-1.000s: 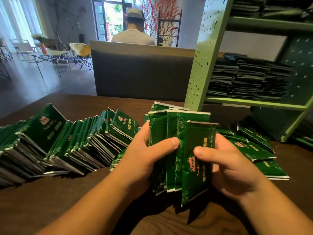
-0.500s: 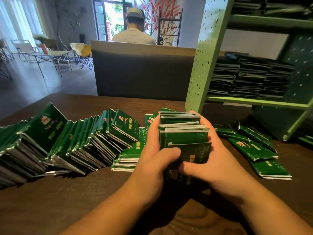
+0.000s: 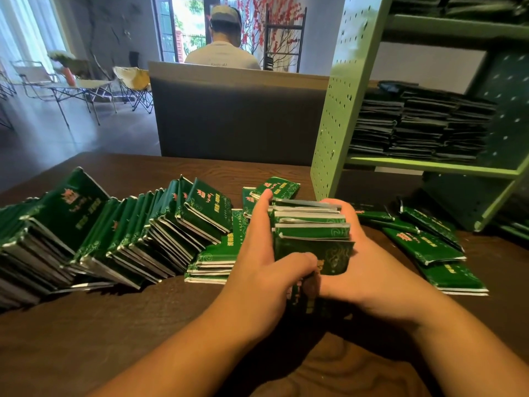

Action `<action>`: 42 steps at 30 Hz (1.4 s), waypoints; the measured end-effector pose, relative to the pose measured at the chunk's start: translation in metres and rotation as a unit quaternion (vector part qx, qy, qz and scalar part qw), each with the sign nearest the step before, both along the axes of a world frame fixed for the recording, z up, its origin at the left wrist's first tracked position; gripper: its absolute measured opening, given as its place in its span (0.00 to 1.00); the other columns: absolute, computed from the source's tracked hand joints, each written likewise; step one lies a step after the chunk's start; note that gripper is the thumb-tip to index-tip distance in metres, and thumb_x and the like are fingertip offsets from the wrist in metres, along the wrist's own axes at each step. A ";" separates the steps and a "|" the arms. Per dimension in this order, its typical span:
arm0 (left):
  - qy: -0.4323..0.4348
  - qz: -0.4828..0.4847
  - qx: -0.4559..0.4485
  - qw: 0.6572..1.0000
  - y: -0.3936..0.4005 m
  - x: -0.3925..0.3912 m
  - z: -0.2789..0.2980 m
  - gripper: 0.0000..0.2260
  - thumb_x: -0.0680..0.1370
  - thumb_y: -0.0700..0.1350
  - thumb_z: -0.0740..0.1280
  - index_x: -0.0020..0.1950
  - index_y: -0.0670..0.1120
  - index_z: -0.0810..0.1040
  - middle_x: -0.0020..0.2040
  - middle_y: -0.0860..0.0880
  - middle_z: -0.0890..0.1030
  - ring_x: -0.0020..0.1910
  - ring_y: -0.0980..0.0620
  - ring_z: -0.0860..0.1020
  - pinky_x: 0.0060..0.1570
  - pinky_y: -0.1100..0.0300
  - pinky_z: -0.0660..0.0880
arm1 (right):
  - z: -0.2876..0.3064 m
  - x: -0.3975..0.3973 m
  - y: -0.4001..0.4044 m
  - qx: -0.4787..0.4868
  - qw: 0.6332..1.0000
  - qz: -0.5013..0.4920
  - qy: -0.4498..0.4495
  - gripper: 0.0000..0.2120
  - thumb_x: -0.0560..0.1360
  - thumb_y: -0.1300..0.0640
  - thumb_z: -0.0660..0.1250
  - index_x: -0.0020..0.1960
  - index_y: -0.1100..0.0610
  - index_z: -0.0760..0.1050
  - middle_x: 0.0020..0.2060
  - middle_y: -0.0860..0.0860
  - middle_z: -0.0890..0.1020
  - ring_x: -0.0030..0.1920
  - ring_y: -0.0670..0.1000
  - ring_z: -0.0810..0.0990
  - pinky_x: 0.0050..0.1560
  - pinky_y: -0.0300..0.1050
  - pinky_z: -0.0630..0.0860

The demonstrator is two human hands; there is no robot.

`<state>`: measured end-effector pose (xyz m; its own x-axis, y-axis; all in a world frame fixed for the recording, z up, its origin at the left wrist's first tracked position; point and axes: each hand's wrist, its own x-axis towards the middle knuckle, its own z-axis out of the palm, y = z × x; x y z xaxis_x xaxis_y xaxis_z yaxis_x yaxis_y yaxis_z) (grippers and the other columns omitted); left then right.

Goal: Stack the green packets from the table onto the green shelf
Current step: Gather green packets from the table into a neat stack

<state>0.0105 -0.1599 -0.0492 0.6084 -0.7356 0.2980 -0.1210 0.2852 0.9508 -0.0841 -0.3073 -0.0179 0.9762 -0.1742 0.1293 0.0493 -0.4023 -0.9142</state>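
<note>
Bundle of green packets (image 3: 312, 233) now squared flatter, both hands' grip clamped round it above dark wooden table (image 3: 86, 339).

Dark wooden desk (image 3: 120, 348) — contents as follows. Bundle of green packets (image 3: 310, 227), edges up, gripped between left hand (image 3: 266, 270) and right hand (image 3: 372, 270) near the desk's middle. Long leaning row of packets (image 3: 94, 233) toward the left edge; a short flat pile (image 3: 211, 260) just beside the left hand. Loose packets (image 3: 423, 245) lying flat toward the right edge. Green shelf (image 3: 343, 96) at the far right corner — dark packet stacks (image 3: 420, 124) on its middle tier.
</note>
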 end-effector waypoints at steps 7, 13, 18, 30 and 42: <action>-0.034 0.027 0.019 0.999 0.002 0.005 0.003 0.49 0.61 0.56 0.72 0.79 0.65 0.53 0.61 0.62 0.78 0.62 0.61 0.79 0.60 0.58 0.78 | -0.003 0.000 -0.002 0.091 0.992 -0.055 -0.068 0.42 0.61 0.62 0.79 0.69 0.44 0.65 0.61 0.45 0.83 0.61 0.49 0.83 0.57 0.44 0.81; -0.091 0.043 0.047 0.994 0.001 0.002 0.004 0.40 0.69 0.60 0.73 0.79 0.59 0.62 0.66 0.58 0.79 0.66 0.56 0.78 0.65 0.49 0.76 | -0.003 0.003 -0.001 0.253 0.956 -0.084 -0.123 0.35 0.62 0.69 0.72 0.69 0.61 0.70 0.50 0.60 0.86 0.49 0.59 0.87 0.43 0.48 0.83; -0.110 0.097 0.041 0.988 -0.001 0.001 0.009 0.33 0.75 0.50 0.76 0.75 0.63 0.64 0.59 0.68 0.78 0.59 0.66 0.80 0.54 0.67 0.79 | 0.003 0.001 0.001 0.279 0.948 -0.093 -0.125 0.35 0.60 0.63 0.81 0.65 0.60 0.73 0.49 0.57 0.87 0.49 0.56 0.87 0.41 0.46 0.84; -0.082 0.125 0.006 0.989 0.001 -0.006 0.015 0.29 0.76 0.40 0.73 0.71 0.60 0.67 0.55 0.70 0.80 0.54 0.66 0.82 0.48 0.72 0.77 | -0.002 0.002 0.004 0.218 0.963 -0.073 -0.138 0.28 0.66 0.65 0.71 0.64 0.52 0.73 0.55 0.56 0.86 0.57 0.57 0.85 0.54 0.53 0.83; -0.027 0.114 0.002 0.993 -0.008 -0.018 0.053 0.25 0.77 0.41 0.73 0.69 0.59 0.72 0.58 0.56 0.83 0.55 0.61 0.83 0.53 0.60 0.81 | 0.021 -0.002 0.018 0.157 0.949 -0.197 -0.189 0.36 0.68 0.55 0.77 0.72 0.43 0.67 0.60 0.51 0.83 0.59 0.51 0.84 0.62 0.61 0.79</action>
